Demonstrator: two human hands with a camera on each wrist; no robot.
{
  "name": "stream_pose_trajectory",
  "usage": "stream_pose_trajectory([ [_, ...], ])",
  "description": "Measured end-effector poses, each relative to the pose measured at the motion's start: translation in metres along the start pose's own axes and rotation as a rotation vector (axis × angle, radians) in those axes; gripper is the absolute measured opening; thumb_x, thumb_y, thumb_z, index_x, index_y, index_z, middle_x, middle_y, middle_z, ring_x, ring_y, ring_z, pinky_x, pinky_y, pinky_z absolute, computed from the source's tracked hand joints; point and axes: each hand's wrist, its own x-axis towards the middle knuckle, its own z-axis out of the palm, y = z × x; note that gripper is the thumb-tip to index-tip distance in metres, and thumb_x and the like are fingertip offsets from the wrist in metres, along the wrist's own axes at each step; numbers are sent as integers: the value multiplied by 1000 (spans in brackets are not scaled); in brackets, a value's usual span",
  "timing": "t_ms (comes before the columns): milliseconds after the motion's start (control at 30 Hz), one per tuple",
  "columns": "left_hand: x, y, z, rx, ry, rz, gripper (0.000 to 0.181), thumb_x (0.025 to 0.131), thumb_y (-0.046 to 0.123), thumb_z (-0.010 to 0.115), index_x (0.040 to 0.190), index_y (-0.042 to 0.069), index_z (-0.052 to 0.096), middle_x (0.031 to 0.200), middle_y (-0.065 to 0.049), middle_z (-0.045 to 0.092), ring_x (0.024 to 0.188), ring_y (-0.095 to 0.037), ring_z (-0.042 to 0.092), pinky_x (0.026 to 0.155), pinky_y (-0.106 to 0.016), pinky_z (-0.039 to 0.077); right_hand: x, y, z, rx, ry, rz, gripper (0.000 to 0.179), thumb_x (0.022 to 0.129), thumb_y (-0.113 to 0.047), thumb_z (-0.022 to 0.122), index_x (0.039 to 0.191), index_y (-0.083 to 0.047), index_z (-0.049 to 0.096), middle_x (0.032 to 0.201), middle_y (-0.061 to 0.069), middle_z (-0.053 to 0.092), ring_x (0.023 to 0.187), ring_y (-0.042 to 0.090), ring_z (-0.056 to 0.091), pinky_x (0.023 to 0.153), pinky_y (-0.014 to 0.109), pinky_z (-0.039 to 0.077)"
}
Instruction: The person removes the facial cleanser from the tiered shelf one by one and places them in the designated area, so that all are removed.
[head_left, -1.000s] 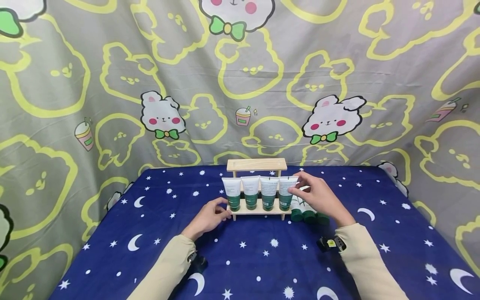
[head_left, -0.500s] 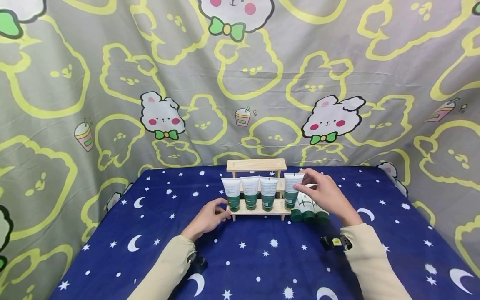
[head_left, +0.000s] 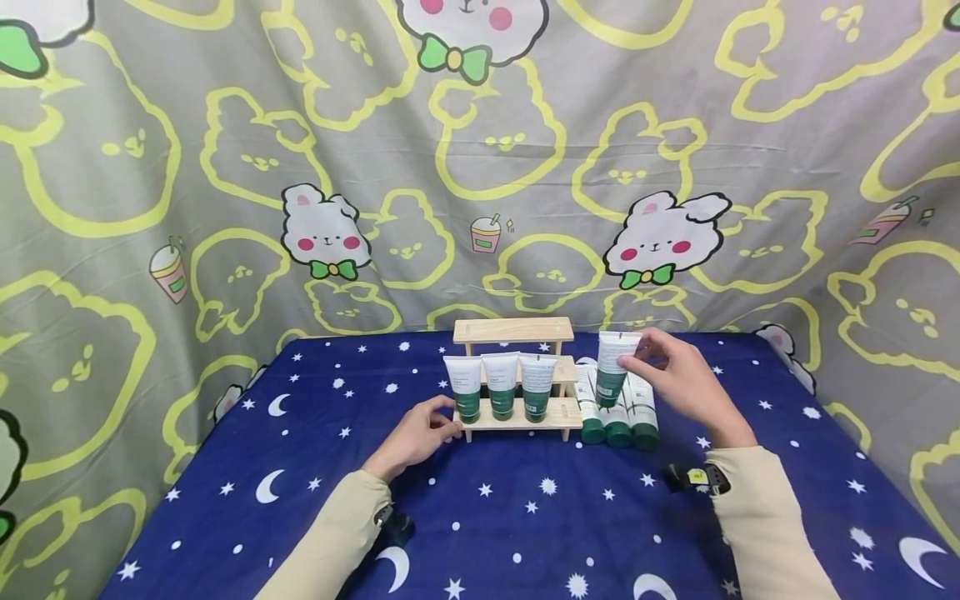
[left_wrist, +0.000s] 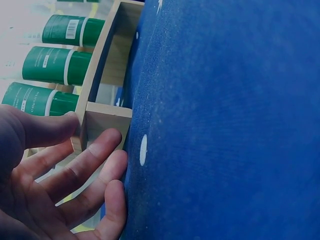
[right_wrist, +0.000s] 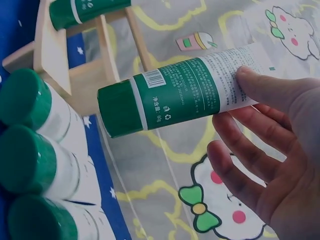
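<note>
My right hand (head_left: 688,382) pinches a white-and-green squeeze tube (head_left: 611,385) near its flat white end, thumb in front. The tube hangs cap down, raised above the tubes lying beside the rack; the right wrist view shows its barcode and green cap (right_wrist: 119,110). My left hand (head_left: 412,435) holds the front left corner of a tiered wooden rack (head_left: 513,331). In the left wrist view the thumb (left_wrist: 52,130) presses the rack's edge, with the other fingers curled below. Three similar tubes stand cap down on the lowest step, the middle one (head_left: 501,385) among them.
To the right of the rack, three white tubes with green caps (head_left: 617,435) lie side by side. A dark blue cloth (head_left: 510,517) with moons and stars covers the table. Behind hangs a grey patterned curtain (head_left: 525,275).
My right hand has lifted the rightmost tube off the lowest step and carried it to the right, over the lying tubes. My left hand has stayed at the rack's corner.
</note>
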Motion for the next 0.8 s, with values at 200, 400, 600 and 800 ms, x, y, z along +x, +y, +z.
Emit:
stream_pose_trajectory([
  [200,1,0,0,3,0,-14,25,96,6,69,120,4,63,84,-11,76,78,-21,70,66,-29,49,-2,10,-12,-1,53,5,27,101,-35,66,111,-11,63,103,9,69,95,27,68,73,32,52],
  [400,1,1,-1,13,0,-30,26,96,6,69,121,4,63,85,-10,76,79,-20,70,69,-30,51,-5,21,-24,12,91,34,31,101,-35,66,117,-9,63,105,12,71,84,15,65,70,24,48],
  [600,0,2,-1,11,-1,-27,26,97,7,68,122,4,63,85,-11,76,78,-20,70,71,-30,52,-8,34,-33,46,93,102,41,101,-38,64,127,-5,60,111,16,68,86,16,66,71,18,48],
  [800,0,1,0,9,0,-10,26,97,7,69,122,4,64,83,-11,76,77,-21,70,69,-29,51,-11,56,-33,68,73,183,49,102,-40,62,131,-1,57,114,19,67,83,3,66,72,15,49],
])
